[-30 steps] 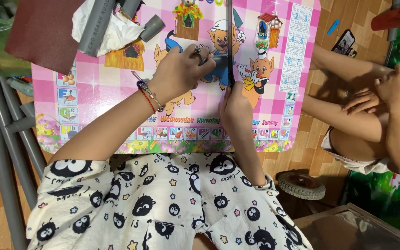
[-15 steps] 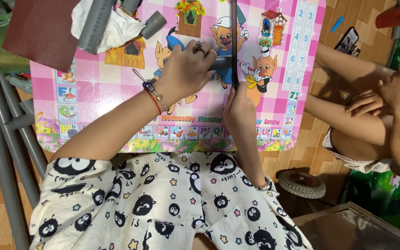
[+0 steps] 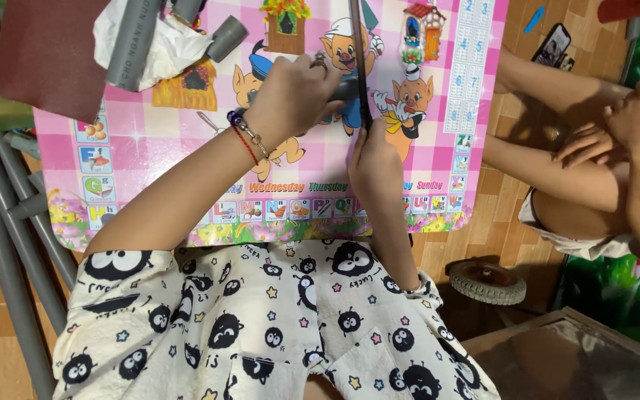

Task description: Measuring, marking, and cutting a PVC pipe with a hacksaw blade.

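Note:
My left hand (image 3: 290, 96) presses a short grey pipe piece (image 3: 344, 90) flat on a small pink picture table (image 3: 142, 141). My right hand (image 3: 374, 163) grips the handle end of a long thin dark saw (image 3: 359, 59) that stands across the pipe, its blade running away from me. Most of the pipe is hidden under my left fingers. A beaded bracelet and red thread sit on my left wrist.
A grey pipe (image 3: 135, 41) lies on white cloth (image 3: 164, 52) at the table's far left, with a short pipe stub (image 3: 225, 38) and dark red sandpaper (image 3: 42, 52). Another person's arms and hands (image 3: 631, 126) are at the right, a phone (image 3: 548, 50) on the floor. Long grey pipes (image 3: 1, 237) lie left.
The saw has slid back and forth a little along the pipe, and my right hand has shifted with it. My left hand has stayed clamped on the pipe. The view drifted slightly.

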